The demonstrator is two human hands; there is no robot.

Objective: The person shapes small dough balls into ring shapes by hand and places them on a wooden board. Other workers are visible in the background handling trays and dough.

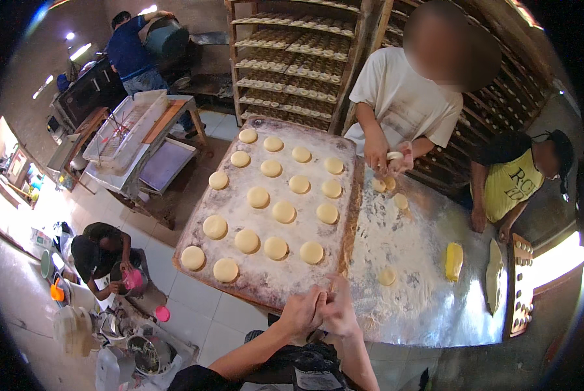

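Note:
My left hand (pixel 303 311) and my right hand (pixel 340 309) meet at the near edge of a floured board (pixel 194 229). Their fingers are curled together, and whatever lies between them, if anything, is hidden. Spread over the board in loose rows are several pale round dough discs (pixel 284 212); the closest one (pixel 311 253) lies just beyond my hands. To the right, on the flour-dusted metal table (pixel 428 293), a single dough round (pixel 387 277) sits apart.
Across the table a person in a white shirt handles a dough ring (pixel 394 156) beside small dough pieces (pixel 400 201). A yellow block (pixel 454 262) and a long dough strip (pixel 495 277) lie rightward. Behind stands a loaded rack (pixel 234 72). Others work around the room.

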